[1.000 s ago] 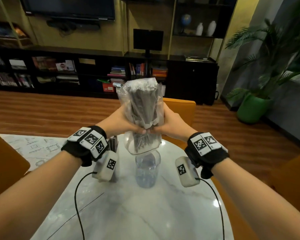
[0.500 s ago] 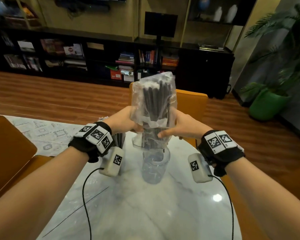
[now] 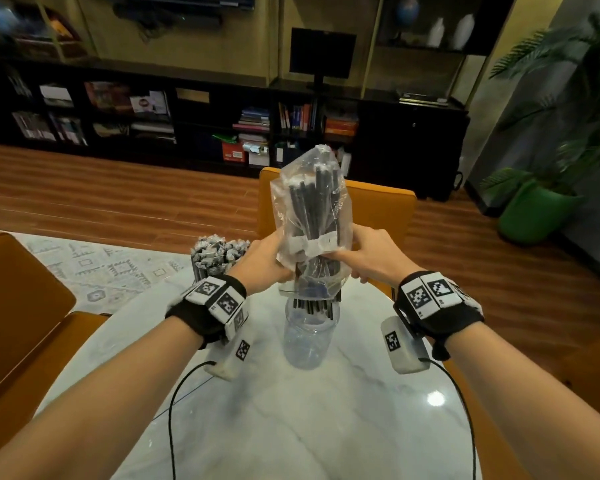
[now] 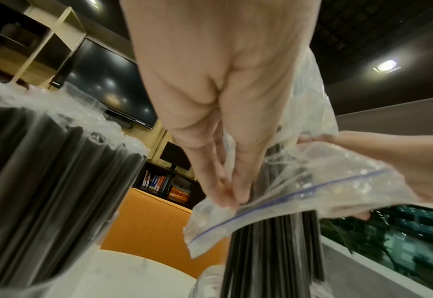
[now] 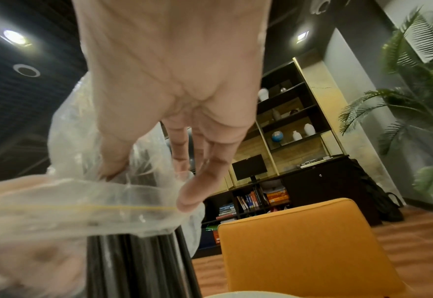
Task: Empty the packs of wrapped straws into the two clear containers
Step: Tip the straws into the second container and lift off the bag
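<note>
The bag (image 3: 310,216) is held mouth-down in both hands' grips, left hand (image 3: 260,263) and right hand (image 3: 368,258); straws (image 3: 314,306) are entering the jar (image 3: 309,341). Next, the bag should probably be lifted away.

Bare forearms, black wristbands (image 3: 208,317) with square-coded tags, white camera pods (image 3: 404,346), black cables (image 3: 174,410)

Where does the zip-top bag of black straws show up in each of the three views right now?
Head: the bag stands centre frame, mouth down over the clear container, held by both hands.
Left wrist: the bag is at centre right, its blue zip line running across the open mouth.
Right wrist: the bag fills the lower left.
Shared landmark: the orange chair behind it.
</note>
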Demonstrator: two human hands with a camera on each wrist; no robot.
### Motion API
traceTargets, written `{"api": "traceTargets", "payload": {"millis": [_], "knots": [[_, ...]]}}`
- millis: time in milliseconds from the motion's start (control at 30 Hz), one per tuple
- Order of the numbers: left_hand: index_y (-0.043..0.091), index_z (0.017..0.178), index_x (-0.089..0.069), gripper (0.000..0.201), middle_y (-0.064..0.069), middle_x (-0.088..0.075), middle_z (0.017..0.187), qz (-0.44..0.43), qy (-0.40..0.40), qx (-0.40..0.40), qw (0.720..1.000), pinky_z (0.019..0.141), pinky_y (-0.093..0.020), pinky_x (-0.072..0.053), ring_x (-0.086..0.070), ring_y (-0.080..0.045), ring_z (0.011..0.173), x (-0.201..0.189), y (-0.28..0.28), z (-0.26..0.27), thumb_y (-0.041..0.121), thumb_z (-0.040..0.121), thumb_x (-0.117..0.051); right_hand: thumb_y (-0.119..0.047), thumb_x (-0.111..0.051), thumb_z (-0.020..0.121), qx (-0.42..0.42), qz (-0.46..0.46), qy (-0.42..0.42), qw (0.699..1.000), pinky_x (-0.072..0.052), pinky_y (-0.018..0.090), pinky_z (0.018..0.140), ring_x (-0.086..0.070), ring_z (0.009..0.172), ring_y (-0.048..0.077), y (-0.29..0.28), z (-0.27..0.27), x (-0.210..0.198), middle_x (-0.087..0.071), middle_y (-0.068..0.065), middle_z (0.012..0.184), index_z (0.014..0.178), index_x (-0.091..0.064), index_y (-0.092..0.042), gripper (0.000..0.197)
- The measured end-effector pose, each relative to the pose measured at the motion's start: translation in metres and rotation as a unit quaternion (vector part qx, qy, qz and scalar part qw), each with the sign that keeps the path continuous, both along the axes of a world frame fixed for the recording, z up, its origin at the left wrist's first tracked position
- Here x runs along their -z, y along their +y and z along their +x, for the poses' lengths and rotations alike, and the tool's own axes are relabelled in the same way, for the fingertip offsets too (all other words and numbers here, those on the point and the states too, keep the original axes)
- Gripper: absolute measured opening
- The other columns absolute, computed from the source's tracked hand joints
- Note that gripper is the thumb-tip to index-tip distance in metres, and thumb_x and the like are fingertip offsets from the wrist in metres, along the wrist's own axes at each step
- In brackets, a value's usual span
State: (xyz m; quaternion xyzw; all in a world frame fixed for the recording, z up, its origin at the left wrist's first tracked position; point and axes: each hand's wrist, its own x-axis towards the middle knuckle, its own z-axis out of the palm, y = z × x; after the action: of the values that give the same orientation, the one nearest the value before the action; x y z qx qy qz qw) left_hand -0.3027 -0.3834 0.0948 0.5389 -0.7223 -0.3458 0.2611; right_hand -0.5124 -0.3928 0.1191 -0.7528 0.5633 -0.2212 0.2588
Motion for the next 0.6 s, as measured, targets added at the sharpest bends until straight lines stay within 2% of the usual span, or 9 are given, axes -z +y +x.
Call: {"api": "traceTargets", "payload": {"millis": [100, 167, 233, 300, 367, 433, 467, 533, 600], "knots": [[0.032, 0.155, -0.003, 0.113, 0.003, -0.045, 0.137, 0.100, 0.032, 0.046, 0.993, 0.093, -0.043, -0.056, -0.068, -0.029, 0.104, -0.002, 0.002, 0.003, -0.004, 0.075, -0.074, -0.043, -0.066, 0.087, 0.000, 0.002, -0.019, 1.000, -0.055, 0.018, 0.046, -0.067, 0.061, 0.012, 0.004, 0.000, 0.002, -0.069, 0.004, 0.100, 0.125, -0.052, -0.015, 0.050], [0.034, 0.154, 0.006, 0.125, 0.002, -0.041, 0.147, 0.125, 0.062, 0.061, 0.988, 0.102, -0.041, -0.050, -0.059, -0.026, 0.120, -0.006, 0.004, 0.001, 0.004, 0.070, -0.081, -0.042, -0.067, 0.086, -0.013, 0.005, -0.028, 1.000, -0.056, 0.019, 0.047, -0.069, 0.064, 0.016, 0.006, -0.001, 0.001, -0.068, 0.002, 0.101, 0.128, -0.049, -0.019, 0.051], [0.040, 0.152, -0.001, 0.116, 0.007, -0.049, 0.140, 0.127, 0.095, 0.062, 0.985, 0.093, -0.037, -0.054, -0.058, -0.017, 0.118, -0.012, 0.007, -0.002, 0.016, 0.074, -0.084, -0.044, -0.068, 0.084, -0.029, -0.008, -0.007, 1.000, -0.055, 0.023, 0.051, -0.068, 0.072, 0.017, 0.005, 0.000, -0.001, -0.066, 0.000, 0.104, 0.126, -0.053, -0.023, 0.049], [0.044, 0.145, -0.016, 0.095, 0.019, -0.055, 0.123, 0.123, 0.120, 0.048, 0.984, 0.075, -0.028, -0.059, -0.063, -0.005, 0.104, -0.015, 0.009, -0.004, 0.028, 0.078, -0.081, -0.051, -0.071, 0.078, -0.023, -0.050, 0.035, 0.998, -0.055, 0.032, 0.067, -0.065, 0.087, 0.022, 0.000, -0.001, -0.004, -0.065, 0.002, 0.105, 0.116, -0.060, -0.025, 0.047], [0.038, 0.139, -0.031, 0.079, 0.017, -0.056, 0.126, 0.096, 0.125, 0.020, 0.987, 0.069, -0.027, -0.059, -0.064, -0.008, 0.105, -0.013, 0.007, -0.003, 0.032, 0.078, -0.080, -0.048, -0.076, 0.075, -0.009, -0.056, 0.031, 0.998, -0.058, 0.038, 0.077, -0.066, 0.094, 0.023, -0.003, -0.003, -0.007, -0.068, 0.003, 0.106, 0.115, -0.063, -0.024, 0.048], [0.024, 0.135, -0.044, 0.067, -0.001, -0.059, 0.134, 0.082, 0.128, -0.018, 0.988, 0.072, -0.031, -0.059, -0.066, -0.018, 0.106, -0.011, 0.002, -0.001, 0.027, 0.079, -0.080, -0.037, -0.079, 0.077, -0.013, -0.030, -0.007, 0.999, -0.062, 0.031, 0.064, -0.070, 0.086, 0.016, -0.001, -0.004, -0.008, -0.070, 0.001, 0.104, 0.120, -0.063, -0.019, 0.049], [0.019, 0.131, -0.048, 0.059, -0.007, -0.061, 0.132, 0.085, 0.137, -0.032, 0.986, 0.075, -0.033, -0.060, -0.068, -0.020, 0.102, -0.011, 0.000, 0.001, 0.021, 0.080, -0.079, -0.034, -0.079, 0.077, -0.018, -0.027, -0.024, 0.999, -0.061, 0.025, 0.057, -0.071, 0.083, 0.013, 0.001, -0.003, -0.008, -0.071, 0.000, 0.103, 0.120, -0.063, -0.018, 0.049], [0.013, 0.127, -0.049, 0.053, -0.012, -0.065, 0.125, 0.100, 0.160, -0.040, 0.981, 0.077, -0.033, -0.061, -0.071, -0.019, 0.095, -0.015, -0.001, 0.002, 0.010, 0.082, -0.076, -0.030, -0.080, 0.077, -0.020, -0.042, -0.057, 0.997, -0.058, 0.016, 0.054, -0.072, 0.079, 0.007, 0.007, 0.001, -0.009, -0.072, -0.002, 0.100, 0.119, -0.065, -0.017, 0.047], [0.015, 0.131, -0.044, 0.057, -0.010, -0.065, 0.123, 0.101, 0.162, -0.017, 0.981, 0.077, -0.033, -0.062, -0.070, -0.017, 0.091, -0.021, 0.000, 0.002, 0.002, 0.083, -0.072, -0.027, -0.080, 0.077, -0.015, -0.046, -0.103, 0.993, -0.058, 0.016, 0.055, -0.070, 0.075, 0.002, 0.010, 0.006, -0.010, -0.072, -0.001, 0.099, 0.114, -0.066, -0.015, 0.041]]}}
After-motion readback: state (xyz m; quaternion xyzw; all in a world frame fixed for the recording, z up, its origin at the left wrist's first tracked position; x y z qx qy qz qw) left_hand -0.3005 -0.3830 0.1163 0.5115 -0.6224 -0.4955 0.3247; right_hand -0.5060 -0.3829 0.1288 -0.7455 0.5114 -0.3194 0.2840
